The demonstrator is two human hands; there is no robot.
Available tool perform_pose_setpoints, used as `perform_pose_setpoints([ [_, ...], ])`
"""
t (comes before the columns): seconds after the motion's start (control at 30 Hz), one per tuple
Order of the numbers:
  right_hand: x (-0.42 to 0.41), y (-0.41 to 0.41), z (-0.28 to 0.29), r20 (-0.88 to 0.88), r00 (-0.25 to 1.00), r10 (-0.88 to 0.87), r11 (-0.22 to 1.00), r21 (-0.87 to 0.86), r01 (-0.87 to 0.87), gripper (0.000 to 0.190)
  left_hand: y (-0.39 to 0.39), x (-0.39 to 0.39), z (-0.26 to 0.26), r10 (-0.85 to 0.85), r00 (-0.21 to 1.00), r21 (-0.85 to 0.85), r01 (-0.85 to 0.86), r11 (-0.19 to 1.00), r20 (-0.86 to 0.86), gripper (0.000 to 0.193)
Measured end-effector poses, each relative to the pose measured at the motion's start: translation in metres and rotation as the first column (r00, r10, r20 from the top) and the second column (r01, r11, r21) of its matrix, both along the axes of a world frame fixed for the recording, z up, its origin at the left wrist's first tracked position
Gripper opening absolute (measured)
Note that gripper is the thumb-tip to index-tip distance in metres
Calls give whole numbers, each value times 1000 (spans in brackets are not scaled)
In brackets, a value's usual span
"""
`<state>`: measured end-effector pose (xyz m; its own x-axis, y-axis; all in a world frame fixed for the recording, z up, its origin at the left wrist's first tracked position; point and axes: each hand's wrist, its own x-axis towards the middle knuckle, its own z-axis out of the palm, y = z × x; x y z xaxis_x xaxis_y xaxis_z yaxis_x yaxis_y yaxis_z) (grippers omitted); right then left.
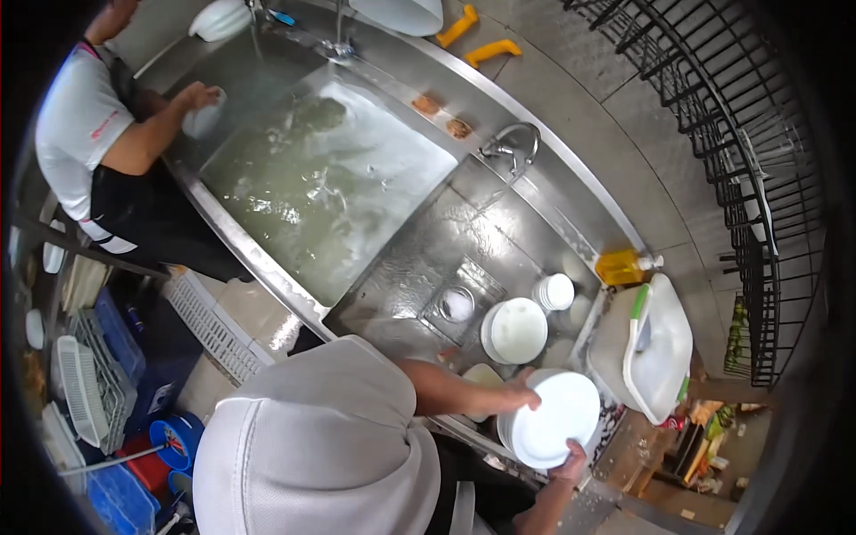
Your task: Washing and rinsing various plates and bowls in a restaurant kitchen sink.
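My left hand (523,394) grips the upper left rim of a stack of white plates (558,418), its fingertips on the top plate. At the lower right rim, my right hand (568,463) holds the same stack, thumb on top. The stack is over the sink's near edge. Beside it, inside the sink, stand stacked white bowls (518,331) and a smaller stack of white cups or bowls (556,291). A pale bowl (483,378) lies partly hidden under my left forearm.
A co-worker (93,134) handles a dish at the basin of cloudy water (301,194). A faucet (515,150) rises behind the metal sink (414,267). Right of it stand a bottle of yellow liquid (618,267), a white tub (642,348) and a wire rack (735,147). Food waste (712,435) lies lower right.
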<state>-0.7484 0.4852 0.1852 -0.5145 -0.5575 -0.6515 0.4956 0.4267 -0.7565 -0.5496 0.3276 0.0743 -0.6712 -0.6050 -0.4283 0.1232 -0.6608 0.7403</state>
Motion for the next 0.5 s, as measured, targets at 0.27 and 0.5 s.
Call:
perform_pose_setpoints([
  [0.27, 165, -42, 29, -40, 998, -47, 994, -102, 43, 74, -67, 159, 42, -88, 991, 159, 103, 982, -99, 102],
  [0.5, 344, -162, 88, -262, 965, 11, 982, -178, -60, 67, -195, 372, 119, -63, 953, 139, 108, 984, -297, 80],
])
